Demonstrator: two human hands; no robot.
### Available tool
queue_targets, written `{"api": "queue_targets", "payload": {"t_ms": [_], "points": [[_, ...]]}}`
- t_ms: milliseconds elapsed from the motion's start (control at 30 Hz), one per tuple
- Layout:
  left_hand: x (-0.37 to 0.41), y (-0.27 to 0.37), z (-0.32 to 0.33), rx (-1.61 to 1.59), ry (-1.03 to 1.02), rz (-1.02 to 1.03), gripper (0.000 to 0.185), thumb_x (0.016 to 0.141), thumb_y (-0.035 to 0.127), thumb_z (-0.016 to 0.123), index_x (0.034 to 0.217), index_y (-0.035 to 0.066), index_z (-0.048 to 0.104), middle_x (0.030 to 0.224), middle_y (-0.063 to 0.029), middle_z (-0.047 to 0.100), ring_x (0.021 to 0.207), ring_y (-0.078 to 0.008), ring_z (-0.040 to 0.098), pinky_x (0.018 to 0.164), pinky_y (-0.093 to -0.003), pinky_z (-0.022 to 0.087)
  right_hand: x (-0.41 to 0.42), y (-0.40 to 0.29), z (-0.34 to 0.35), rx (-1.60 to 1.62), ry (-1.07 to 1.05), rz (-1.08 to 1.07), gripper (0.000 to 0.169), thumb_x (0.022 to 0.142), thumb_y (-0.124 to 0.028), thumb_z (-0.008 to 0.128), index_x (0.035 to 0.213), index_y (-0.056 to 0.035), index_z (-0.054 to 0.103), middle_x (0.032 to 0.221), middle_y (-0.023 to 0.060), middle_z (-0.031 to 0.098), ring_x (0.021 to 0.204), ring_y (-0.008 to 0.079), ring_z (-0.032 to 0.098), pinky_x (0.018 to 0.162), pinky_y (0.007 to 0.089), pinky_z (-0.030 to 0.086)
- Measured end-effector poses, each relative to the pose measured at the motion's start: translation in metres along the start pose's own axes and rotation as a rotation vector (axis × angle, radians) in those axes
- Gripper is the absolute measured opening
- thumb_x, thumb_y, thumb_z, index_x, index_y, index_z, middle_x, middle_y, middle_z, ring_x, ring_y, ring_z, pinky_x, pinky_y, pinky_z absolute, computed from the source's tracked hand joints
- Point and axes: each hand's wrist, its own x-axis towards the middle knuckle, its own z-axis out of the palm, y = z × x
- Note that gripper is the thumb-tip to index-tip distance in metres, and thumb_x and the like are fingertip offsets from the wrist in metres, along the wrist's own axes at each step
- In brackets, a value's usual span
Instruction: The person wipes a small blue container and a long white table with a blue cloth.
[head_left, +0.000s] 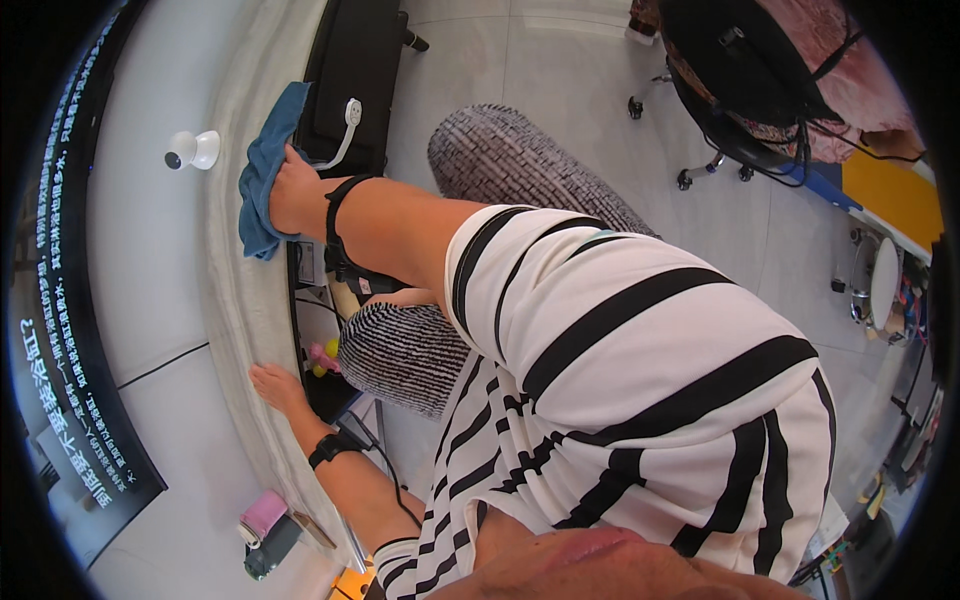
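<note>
My right hand (294, 193) presses a crumpled blue cloth (264, 169) onto the pale, marble-patterned top (238, 300) of a low cabinet. Part of the cloth hangs over the cabinet's front edge. A small white camera (196, 150) is on the far side of the cloth. Close to my right wrist, a white bendable stalk with a small oval head (352, 112) rises in front of a dark drawer front (337, 67). My left hand (277, 386) rests with nothing in it on the front edge of the same top, farther along. Its fingertips are partly hard to make out.
A large screen (75, 300) showing text stands behind the cabinet top. A pink container (264, 514) and a dark translucent item (271, 551) sit past my left hand. Open shelves hold a pink and yellow toy (324, 357). A wheeled chair (720, 90) stands behind on the tiled floor (555, 67).
</note>
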Motion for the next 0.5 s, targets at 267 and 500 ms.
{"api": "queue_targets", "payload": {"t_ms": [267,500], "points": [[0.028,-0.023,-0.005,0.041,-0.381,-0.008,0.052,0.095,0.026,0.035,0.131,-0.011,0.038,0.138,-0.0305,0.038,0.128,-0.0427,0.037,0.107,-0.0458,0.031,-0.010,-0.005,-0.010,-0.067,-0.166,-0.016,0.063,0.083,-0.037,0.060,0.141,-0.0166,0.044,0.148,0.0018,0.038,0.141,0.0219,0.027,0.113,0.0503,0.008],[0.028,-0.016,-0.002,-0.030,-0.331,0.011,0.048,0.094,0.026,0.034,0.127,-0.010,0.039,0.132,-0.0307,0.041,0.122,-0.0452,0.040,0.104,-0.0468,0.033,-0.022,0.001,0.007,0.123,0.261,-0.060,0.063,0.083,-0.039,0.056,0.141,-0.0180,0.042,0.150,0.0122,0.033,0.142,0.0334,0.020,0.113,0.0528,0.016]]}}
